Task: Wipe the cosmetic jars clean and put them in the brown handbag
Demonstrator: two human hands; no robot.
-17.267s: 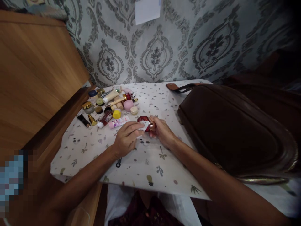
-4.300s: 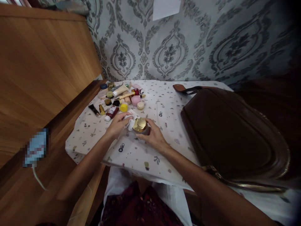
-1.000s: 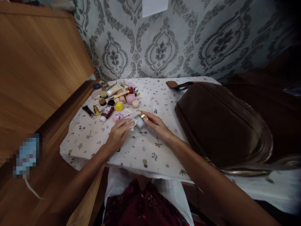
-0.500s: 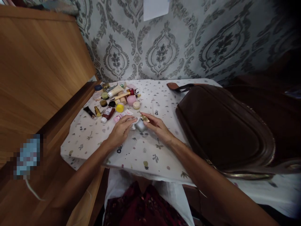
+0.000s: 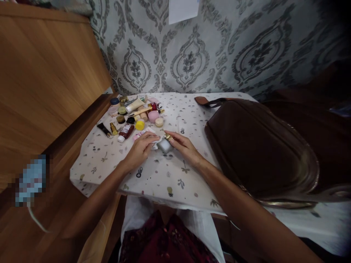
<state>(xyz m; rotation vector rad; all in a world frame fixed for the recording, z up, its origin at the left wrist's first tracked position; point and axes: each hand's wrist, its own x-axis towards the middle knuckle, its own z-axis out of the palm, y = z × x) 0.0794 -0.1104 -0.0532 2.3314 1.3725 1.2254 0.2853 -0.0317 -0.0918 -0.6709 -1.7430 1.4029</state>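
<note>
Between my hands, just above the patterned tablecloth, is a small bottle (image 5: pixel 165 146) with pale glass and a gold top; it looks like a perfume bottle. My right hand (image 5: pixel 184 145) is closed around its gold neck, with the bottle tilted. A crumpled white wipe or tissue (image 5: pixel 155 145) is pinched in my left hand (image 5: pixel 141 148), against the bottle's left side. Behind my left fingers lies a pink and white packet (image 5: pixel 148 130), partly covered by the hand.
Cosmetics crowd the table's back left: a red-brown bottle (image 5: pixel 126 132), a black tube (image 5: pixel 104 129), a yellow-lidded jar (image 5: pixel 140 125), a pink jar (image 5: pixel 153 117) and a cream tube (image 5: pixel 135 105). A large brown leather bag (image 5: pixel 257 146) fills the right. A wooden cabinet (image 5: pixel 52 62) stands left.
The bottle has turned slightly in my right hand, so more of its pale body shows. My left hand stays at its side with the wipe. The other things have not moved.
</note>
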